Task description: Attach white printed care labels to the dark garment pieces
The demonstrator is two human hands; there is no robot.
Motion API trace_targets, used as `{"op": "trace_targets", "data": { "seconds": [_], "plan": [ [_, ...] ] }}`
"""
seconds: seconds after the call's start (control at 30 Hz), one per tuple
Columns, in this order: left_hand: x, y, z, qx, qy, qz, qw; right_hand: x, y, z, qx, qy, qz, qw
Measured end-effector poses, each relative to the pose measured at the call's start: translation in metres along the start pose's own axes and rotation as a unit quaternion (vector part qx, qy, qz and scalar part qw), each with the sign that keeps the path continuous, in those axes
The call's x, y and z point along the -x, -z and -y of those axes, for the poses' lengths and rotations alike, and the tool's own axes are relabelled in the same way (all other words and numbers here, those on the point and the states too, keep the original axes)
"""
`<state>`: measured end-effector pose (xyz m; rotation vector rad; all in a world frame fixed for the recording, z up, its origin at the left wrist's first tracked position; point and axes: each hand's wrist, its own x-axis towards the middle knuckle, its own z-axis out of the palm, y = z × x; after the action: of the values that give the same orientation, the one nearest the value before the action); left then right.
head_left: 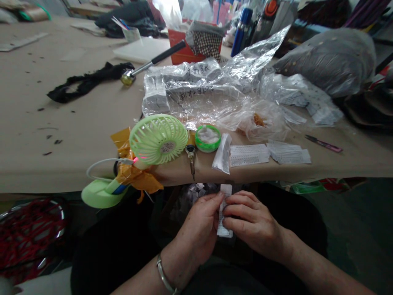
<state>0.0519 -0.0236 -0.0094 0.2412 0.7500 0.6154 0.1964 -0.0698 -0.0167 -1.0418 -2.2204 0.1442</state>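
Below the table's front edge, my left hand (201, 223) grips a narrow stack of printed white labels (225, 229), its thumb near the stack's upper end. From the other side my right hand (253, 221) closes its fingers on the same labels. Just above on the table lie a curled bundle of labels (222, 153), a flat stack of printed labels (249, 155) and a fanned-out stack (290, 153). Left of these stand a green round tub (208, 139) with white filling and a soldering-iron-like tool (190, 157), tip toward me.
A green fan (159, 139) with orange tape hangs at the table edge. Clear plastic bags (196, 96) lie behind it. Small pink-handled snips (324, 143) lie at right. Further back are a hammer (147, 65), black cloth (89, 84) and a red box (178, 47).
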Motion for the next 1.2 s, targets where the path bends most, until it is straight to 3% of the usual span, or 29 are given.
{"op": "trace_targets", "data": {
  "seconds": [0.17,0.27,0.33,0.4,0.47,0.53,0.7,0.83,0.9,1.1,1.2],
  "plan": [
    [0.002,0.0,0.001,-0.031,0.004,-0.012,0.999,0.002,0.003,0.003,-0.034,-0.004,-0.005,0.999],
    [0.005,-0.001,0.0,-0.062,0.006,-0.021,0.998,0.005,0.005,0.003,-0.092,-0.106,-0.066,0.988],
    [0.008,-0.001,0.0,-0.09,0.017,-0.022,0.996,0.005,0.005,0.0,-0.157,-0.25,-0.107,0.95],
    [0.011,-0.002,0.0,-0.119,0.03,-0.022,0.992,0.002,0.003,-0.003,-0.252,-0.383,-0.111,0.882],
    [0.014,-0.003,-0.001,-0.139,0.035,-0.019,0.989,-0.003,0.0,-0.005,-0.354,-0.453,-0.088,0.813],
    [0.016,-0.002,-0.001,-0.147,0.044,-0.003,0.988,-0.009,-0.003,-0.006,-0.415,-0.477,-0.085,0.77],
    [0.016,0.005,-0.003,-0.103,0.087,0.092,0.987,-0.014,-0.007,0.001,-0.435,-0.493,-0.094,0.747],
    [0.017,0.01,-0.005,-0.103,0.097,0.097,0.985,-0.012,-0.008,0.003,-0.452,-0.475,-0.079,0.751],
    [0.019,0.011,-0.007,-0.109,0.103,0.102,0.984,-0.009,-0.01,0.0,-0.488,-0.459,-0.072,0.739],
    [0.027,0.014,-0.009,-0.108,0.134,0.145,0.974,-0.008,-0.015,-0.022,-0.671,-0.333,0.09,0.657],
    [0.028,0.015,-0.006,-0.118,0.14,0.148,0.972,-0.011,-0.02,-0.027,-0.724,-0.288,0.114,0.617]
  ]
}}
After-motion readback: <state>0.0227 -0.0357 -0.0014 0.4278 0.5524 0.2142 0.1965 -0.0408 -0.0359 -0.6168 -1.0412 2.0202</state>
